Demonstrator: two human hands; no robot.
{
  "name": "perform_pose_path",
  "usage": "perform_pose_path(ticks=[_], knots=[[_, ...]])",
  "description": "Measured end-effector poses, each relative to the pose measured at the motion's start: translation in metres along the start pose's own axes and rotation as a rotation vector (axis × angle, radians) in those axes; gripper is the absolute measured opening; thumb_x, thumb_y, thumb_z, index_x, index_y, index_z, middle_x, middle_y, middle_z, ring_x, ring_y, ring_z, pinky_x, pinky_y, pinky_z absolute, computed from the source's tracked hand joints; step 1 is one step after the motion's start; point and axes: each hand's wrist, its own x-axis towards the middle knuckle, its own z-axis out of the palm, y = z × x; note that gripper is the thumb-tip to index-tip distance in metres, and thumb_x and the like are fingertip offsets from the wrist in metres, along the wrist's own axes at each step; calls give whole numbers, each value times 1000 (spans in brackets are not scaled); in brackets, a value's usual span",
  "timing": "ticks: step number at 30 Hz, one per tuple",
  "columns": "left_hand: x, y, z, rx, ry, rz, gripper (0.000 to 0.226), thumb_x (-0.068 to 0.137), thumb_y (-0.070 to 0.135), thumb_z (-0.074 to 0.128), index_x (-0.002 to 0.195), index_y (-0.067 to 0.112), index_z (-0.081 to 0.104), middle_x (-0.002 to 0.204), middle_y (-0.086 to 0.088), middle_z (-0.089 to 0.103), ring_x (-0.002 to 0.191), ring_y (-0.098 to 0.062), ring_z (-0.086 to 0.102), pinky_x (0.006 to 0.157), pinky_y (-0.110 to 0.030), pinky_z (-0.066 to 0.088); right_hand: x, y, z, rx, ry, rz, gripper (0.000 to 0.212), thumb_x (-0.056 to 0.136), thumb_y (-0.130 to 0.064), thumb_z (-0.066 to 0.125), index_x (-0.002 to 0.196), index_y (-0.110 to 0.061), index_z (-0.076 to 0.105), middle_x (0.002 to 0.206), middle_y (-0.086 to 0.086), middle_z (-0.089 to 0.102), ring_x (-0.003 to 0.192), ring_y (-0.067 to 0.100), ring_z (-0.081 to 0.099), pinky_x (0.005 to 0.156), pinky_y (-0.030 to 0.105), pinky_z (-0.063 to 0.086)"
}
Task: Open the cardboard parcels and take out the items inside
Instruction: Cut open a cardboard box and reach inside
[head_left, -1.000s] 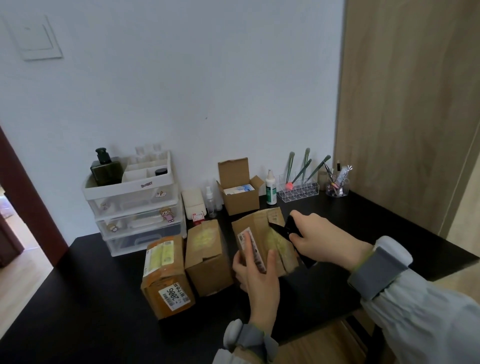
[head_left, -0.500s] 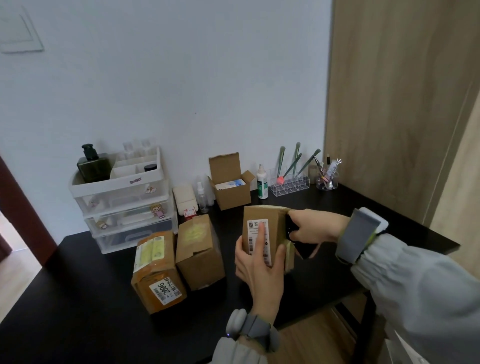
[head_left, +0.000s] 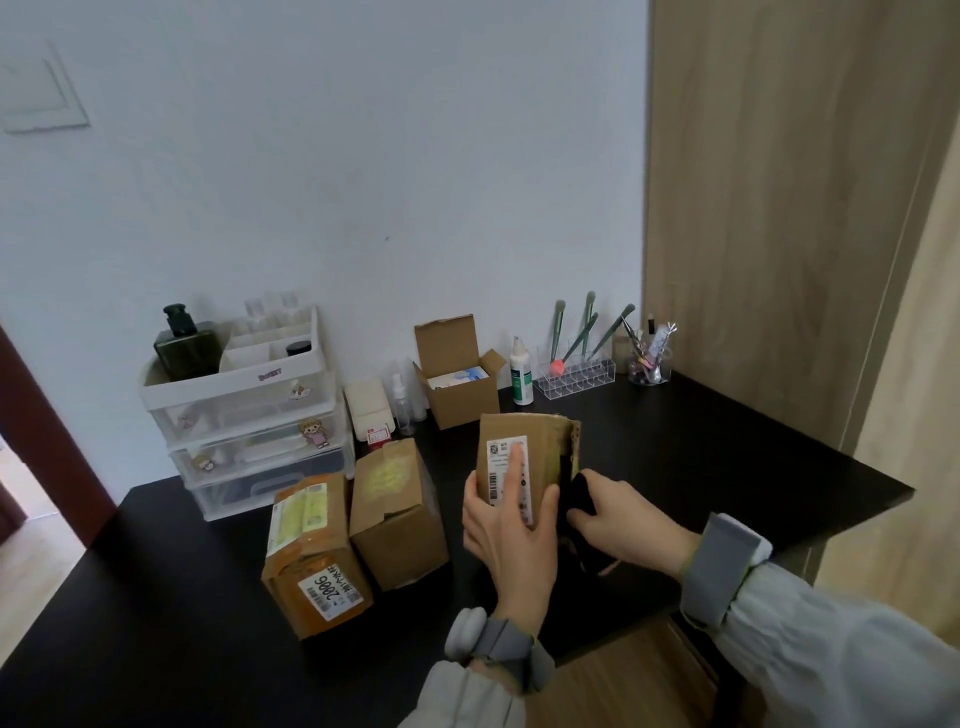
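My left hand (head_left: 511, 530) grips a small cardboard parcel (head_left: 540, 441) upright above the black table (head_left: 727, 467), fingers across its white shipping label (head_left: 501, 470). My right hand (head_left: 621, 519) is at the parcel's right side, closed on a black object (head_left: 576, 496) that lies against the box's edge; what it is cannot be told. Two sealed parcels stand to the left: a plain brown one (head_left: 397, 512) and a tape-wrapped one (head_left: 311, 553) with a label reading 2006. An opened box (head_left: 457, 371) with white and blue items stands at the back by the wall.
A white and clear drawer unit (head_left: 244, 415) with a dark bottle (head_left: 184, 343) is at the back left. Small spray bottles (head_left: 520, 371), a clear brush organiser (head_left: 576, 371) and a pen cup (head_left: 649, 361) line the wall. A wooden cabinet (head_left: 779, 208) bounds the right. The table's front edge is near me.
The parcel was turned from lying tilted to standing upright in my left hand. My right hand with the black object slid down along the parcel's right side.
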Motion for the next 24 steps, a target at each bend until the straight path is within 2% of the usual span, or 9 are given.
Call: perform_pose_path(ticks=[2, 4, 7, 9, 11, 13, 16, 19, 24], knots=[[3, 1, -1, -40, 9, -61, 60, 85, 57, 52, 132, 64, 16, 151, -6, 14, 137, -30, 17, 110, -48, 14, -1, 0, -6, -17, 9, -5, 13, 91, -21, 52, 103, -17, 50, 95, 7, 68, 81, 22, 71, 70, 40, 61], [8, 2, -5, -109, 15, -152, 60, 85, 57, 51, 135, 62, 19, 151, -7, 13, 136, -33, 19, 109, -50, 14, -4, 1, -18, 48, 52, -23, 5, 89, -18, 53, 94, -17, 50, 82, 9, 72, 66, 22, 73, 60, 39, 62], [15, 1, -11, -198, 17, -252, 60, 86, 57, 50, 138, 58, 21, 152, -8, 13, 135, -35, 20, 110, -52, 15, -9, 7, -44, 164, 269, -80, 9, 86, -19, 56, 82, -22, 49, 66, 4, 74, 52, 17, 71, 52, 36, 59], [15, 3, -13, -242, 10, -290, 58, 87, 57, 49, 138, 58, 22, 152, -7, 14, 135, -36, 21, 110, -52, 15, -8, 17, -55, 99, 442, -64, 8, 86, -30, 57, 85, -27, 49, 69, -2, 75, 61, 15, 72, 61, 36, 59], [15, 5, -14, -284, -5, -328, 57, 88, 58, 48, 138, 58, 21, 152, -6, 14, 135, -37, 22, 111, -54, 15, -3, 28, -51, -140, 509, 43, 16, 86, -38, 55, 95, -26, 49, 86, 1, 72, 81, 27, 70, 71, 40, 55], [14, 8, -14, -296, -16, -343, 58, 88, 58, 46, 139, 56, 19, 152, -6, 14, 135, -38, 22, 111, -54, 15, 8, 40, -33, -368, 447, 119, 24, 87, -37, 54, 104, -21, 49, 103, 8, 66, 95, 35, 64, 76, 39, 51], [9, 8, -17, -274, -22, -300, 57, 89, 58, 43, 140, 57, 16, 152, -7, 13, 135, -38, 22, 111, -53, 15, 22, 50, -5, -546, 382, 60, 18, 88, -33, 51, 101, -20, 50, 110, 1, 61, 102, 24, 59, 74, 34, 47], [5, 8, -20, -212, -35, -269, 58, 91, 58, 39, 141, 57, 10, 153, -10, 11, 134, -38, 22, 109, -52, 17, 33, 50, 10, -674, 321, 31, 25, 89, -34, 51, 110, -21, 49, 116, 0, 56, 107, 21, 54, 78, 33, 46], [7, 6, -24, -198, -71, -284, 60, 91, 58, 38, 141, 55, 6, 152, -11, 10, 133, -38, 24, 108, -53, 23, 40, 41, 5, -450, -27, 140, 63, 82, -41, 62, 137, -21, 37, 135, 3, 46, 122, 24, 47, 98, 37, 45]])
